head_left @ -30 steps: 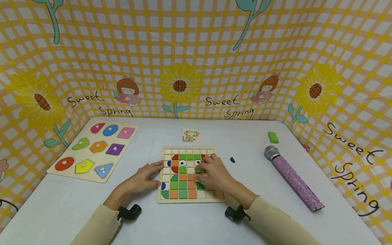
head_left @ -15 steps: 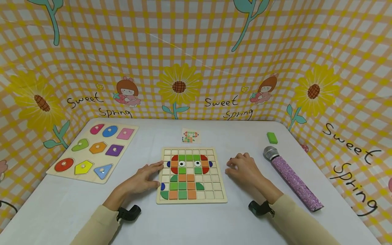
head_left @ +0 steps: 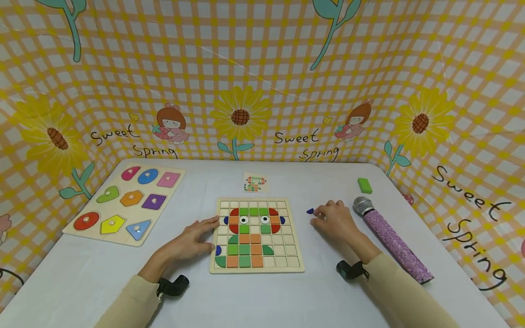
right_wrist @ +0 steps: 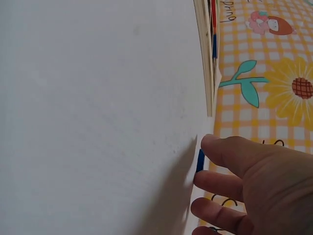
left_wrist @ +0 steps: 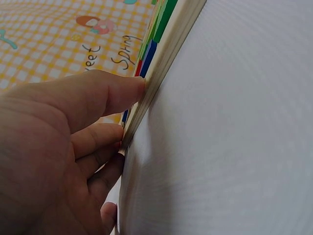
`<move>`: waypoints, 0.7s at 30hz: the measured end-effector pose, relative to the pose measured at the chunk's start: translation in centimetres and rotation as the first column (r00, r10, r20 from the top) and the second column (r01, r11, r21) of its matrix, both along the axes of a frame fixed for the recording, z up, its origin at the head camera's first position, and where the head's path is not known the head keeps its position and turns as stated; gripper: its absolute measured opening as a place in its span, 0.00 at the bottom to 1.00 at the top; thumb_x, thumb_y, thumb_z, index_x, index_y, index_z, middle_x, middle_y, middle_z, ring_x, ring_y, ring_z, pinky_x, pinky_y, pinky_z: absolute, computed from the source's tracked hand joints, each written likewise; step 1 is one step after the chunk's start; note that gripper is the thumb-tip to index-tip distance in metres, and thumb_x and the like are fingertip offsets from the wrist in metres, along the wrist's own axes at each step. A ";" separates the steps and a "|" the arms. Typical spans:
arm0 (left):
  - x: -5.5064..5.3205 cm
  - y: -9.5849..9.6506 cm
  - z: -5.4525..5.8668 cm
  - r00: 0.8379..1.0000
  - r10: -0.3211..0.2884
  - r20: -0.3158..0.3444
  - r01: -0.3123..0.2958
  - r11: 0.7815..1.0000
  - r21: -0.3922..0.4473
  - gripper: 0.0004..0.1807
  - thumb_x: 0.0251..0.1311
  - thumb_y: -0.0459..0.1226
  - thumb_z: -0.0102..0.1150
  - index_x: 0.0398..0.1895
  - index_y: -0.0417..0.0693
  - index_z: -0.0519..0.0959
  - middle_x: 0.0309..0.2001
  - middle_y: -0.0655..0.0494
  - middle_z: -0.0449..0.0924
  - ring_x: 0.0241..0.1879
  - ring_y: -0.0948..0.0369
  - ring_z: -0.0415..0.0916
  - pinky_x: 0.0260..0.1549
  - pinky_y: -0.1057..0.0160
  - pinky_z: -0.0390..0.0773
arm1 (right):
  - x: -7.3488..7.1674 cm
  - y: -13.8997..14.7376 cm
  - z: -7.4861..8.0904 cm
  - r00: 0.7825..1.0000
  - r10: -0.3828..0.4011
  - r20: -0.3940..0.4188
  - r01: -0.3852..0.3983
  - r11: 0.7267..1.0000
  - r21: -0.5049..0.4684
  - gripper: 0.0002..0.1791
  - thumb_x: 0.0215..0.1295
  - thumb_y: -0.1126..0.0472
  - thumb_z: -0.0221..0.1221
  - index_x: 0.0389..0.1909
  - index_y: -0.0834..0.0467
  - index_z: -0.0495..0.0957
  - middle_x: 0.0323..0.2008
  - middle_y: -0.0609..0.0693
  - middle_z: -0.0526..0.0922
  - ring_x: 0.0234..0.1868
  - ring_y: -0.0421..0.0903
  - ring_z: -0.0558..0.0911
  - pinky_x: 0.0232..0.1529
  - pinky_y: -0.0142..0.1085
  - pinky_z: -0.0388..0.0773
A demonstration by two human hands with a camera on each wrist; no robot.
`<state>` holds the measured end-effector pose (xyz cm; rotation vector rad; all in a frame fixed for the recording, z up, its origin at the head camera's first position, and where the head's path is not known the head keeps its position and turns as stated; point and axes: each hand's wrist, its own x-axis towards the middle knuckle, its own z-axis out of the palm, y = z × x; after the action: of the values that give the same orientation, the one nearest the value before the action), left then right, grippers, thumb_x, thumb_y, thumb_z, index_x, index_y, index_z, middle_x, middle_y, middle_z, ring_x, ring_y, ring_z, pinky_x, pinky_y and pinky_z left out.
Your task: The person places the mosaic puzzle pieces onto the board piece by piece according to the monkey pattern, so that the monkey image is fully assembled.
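My left hand (head_left: 188, 240) lies at the left edge of a wooden grid board (head_left: 289, 262), its thumb and fingertips touching that edge, as the left wrist view also shows. Coloured tiles on the board make an animal picture with two round eye tiles (head_left: 265, 220). To the right of the board, my right hand (head_left: 335, 223) is low over the table with bent fingers. A blue half-round tile (head_left: 310, 211) lies at its index fingertip. In the right wrist view that blue tile (right_wrist: 200, 160) shows between thumb and index finger, which stand apart.
A small picture card (head_left: 256, 182) lies behind the board. At the left is a knob puzzle board (head_left: 119, 207) with several shapes. On the right lie a glittery purple microphone (head_left: 398, 243) and a green block (head_left: 364, 185). Patterned cloth (head_left: 262, 59) walls the table's back and sides.
My right hand has left the board and moved right to the loose blue tile, which has turned slightly. The board's right-hand tiles are now uncovered. My left hand stays put.
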<state>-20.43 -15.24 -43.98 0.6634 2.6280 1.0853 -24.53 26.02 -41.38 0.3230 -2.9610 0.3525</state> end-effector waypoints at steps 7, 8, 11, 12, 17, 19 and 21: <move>0.1 0.1 0.2 1.000 0.006 0.004 -0.006 1.000 0.002 0.37 0.56 0.39 0.61 0.69 0.44 0.62 0.74 0.50 0.53 0.75 0.45 0.43 0.72 0.39 0.38 | -1.5 -0.2 0.0 1.000 -0.004 0.008 0.004 0.999 0.034 0.18 0.55 0.51 0.64 0.42 0.58 0.83 0.37 0.56 0.80 0.42 0.56 0.71 0.40 0.49 0.69; 0.1 0.0 0.1 1.000 0.002 0.001 -0.002 1.000 0.003 0.37 0.56 0.38 0.61 0.69 0.43 0.62 0.74 0.50 0.53 0.75 0.45 0.43 0.72 0.39 0.38 | -1.7 -0.3 0.0 1.000 -0.002 0.008 0.001 0.999 0.038 0.18 0.55 0.51 0.64 0.42 0.58 0.83 0.37 0.56 0.80 0.42 0.56 0.71 0.40 0.49 0.69; 0.1 0.0 0.1 1.000 -0.011 -0.010 0.011 1.000 0.006 0.36 0.56 0.38 0.61 0.69 0.42 0.62 0.74 0.49 0.53 0.74 0.45 0.44 0.72 0.39 0.38 | -2.2 -0.5 0.0 1.000 0.006 0.007 -0.006 0.999 0.052 0.18 0.55 0.52 0.64 0.43 0.57 0.83 0.37 0.56 0.80 0.42 0.56 0.71 0.40 0.51 0.69; 0.1 0.0 0.1 1.000 -0.014 -0.011 0.015 1.000 0.007 0.36 0.56 0.38 0.61 0.69 0.42 0.61 0.74 0.49 0.53 0.74 0.46 0.44 0.72 0.40 0.38 | -2.4 -0.6 0.0 1.000 0.007 0.007 -0.007 0.998 0.056 0.17 0.55 0.52 0.64 0.43 0.57 0.83 0.37 0.56 0.80 0.42 0.56 0.71 0.41 0.51 0.69; 0.0 -0.1 0.1 0.999 -0.027 -0.019 0.027 1.000 0.007 0.37 0.57 0.39 0.61 0.69 0.41 0.61 0.74 0.48 0.52 0.74 0.46 0.45 0.72 0.40 0.38 | -3.1 -0.9 0.0 1.000 0.014 0.012 -0.015 0.998 0.058 0.15 0.55 0.54 0.64 0.41 0.57 0.84 0.38 0.56 0.80 0.42 0.56 0.71 0.39 0.49 0.68; 0.0 -0.1 0.1 0.999 -0.027 -0.021 0.027 1.000 0.004 0.36 0.57 0.39 0.61 0.69 0.41 0.61 0.74 0.48 0.53 0.74 0.46 0.45 0.72 0.40 0.39 | -3.2 -0.9 0.0 1.000 0.017 0.015 -0.018 0.998 0.053 0.14 0.55 0.54 0.64 0.40 0.57 0.84 0.38 0.56 0.80 0.42 0.56 0.71 0.39 0.49 0.68; 0.0 -0.1 0.1 0.999 -0.029 -0.026 0.029 1.000 0.004 0.36 0.57 0.38 0.61 0.69 0.40 0.61 0.74 0.48 0.53 0.74 0.46 0.46 0.72 0.40 0.39 | -3.1 -1.0 0.0 1.000 0.021 0.017 -0.022 0.999 0.048 0.14 0.54 0.54 0.65 0.40 0.57 0.84 0.38 0.56 0.80 0.42 0.56 0.71 0.39 0.49 0.68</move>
<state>-20.43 -15.36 -43.88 0.7192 2.6299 1.0822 -27.58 25.00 -41.38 0.3599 -2.9884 0.2882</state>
